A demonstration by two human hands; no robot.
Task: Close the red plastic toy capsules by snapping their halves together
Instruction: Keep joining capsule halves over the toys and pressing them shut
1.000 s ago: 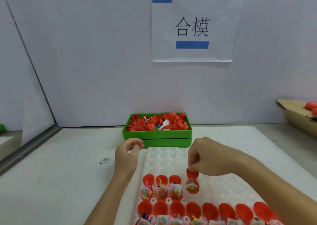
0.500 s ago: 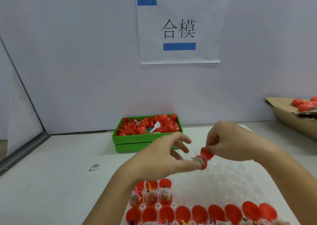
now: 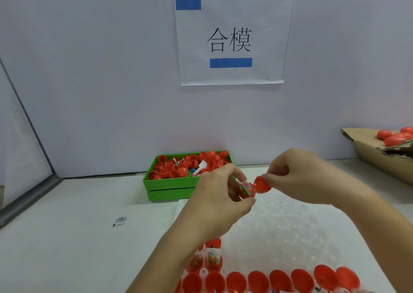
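White table (image 3: 67, 248), left hand (image 3: 214, 205) pinching filled half (image 3: 247, 189), right hand (image 3: 297, 178) pinching cap (image 3: 262, 184), halves side-by-side

White table (image 3: 67, 259) against a wall.
On it: green crate (image 3: 169, 186), clear tray (image 3: 301, 230), small packet (image 3: 120, 221), cardboard box (image 3: 375, 156).

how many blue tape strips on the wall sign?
2. One blue tape strip at the top-left corner of the paper sign, the other below the printed characters, centered. None appear hidden.

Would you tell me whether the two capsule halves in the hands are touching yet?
Touching. The head view shows the empty half meeting the filled half at one edge, though they are not snapped shut.
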